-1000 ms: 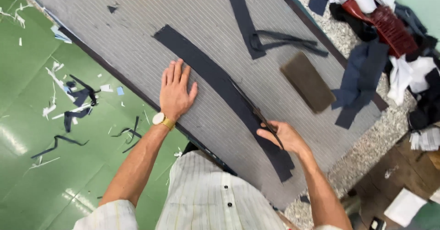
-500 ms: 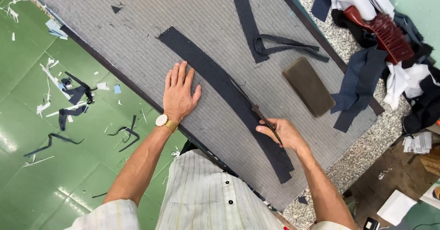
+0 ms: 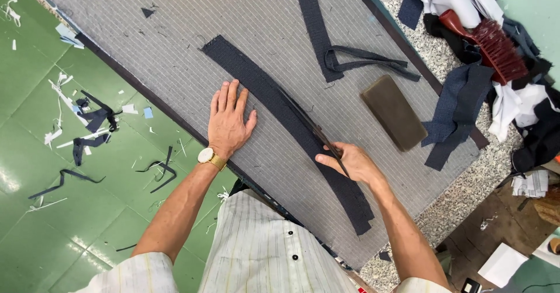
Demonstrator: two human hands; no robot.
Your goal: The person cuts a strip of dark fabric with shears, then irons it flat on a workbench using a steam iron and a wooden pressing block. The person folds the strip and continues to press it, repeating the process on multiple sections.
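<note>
A long curved strip of dark blue fabric (image 3: 265, 97) lies on the grey striped work surface (image 3: 175, 30). My left hand (image 3: 228, 121) rests flat on the surface beside the strip, fingers spread, touching its edge; a gold watch is on that wrist. My right hand (image 3: 349, 161) grips the handles of dark scissors (image 3: 309, 126), whose blades lie along the strip's right edge, pointing away from me.
A dark rectangular block (image 3: 394, 112) sits to the right of the strip. Another dark strip and a looped band (image 3: 356, 62) lie farther up. A red brush (image 3: 490, 42) and heaped cloth pieces are at the right edge. Fabric scraps litter the green floor (image 3: 35, 153).
The view has shifted slightly. Both hands stay in much the same place on the strip, the right hand with the scissors a little farther along the edge.
</note>
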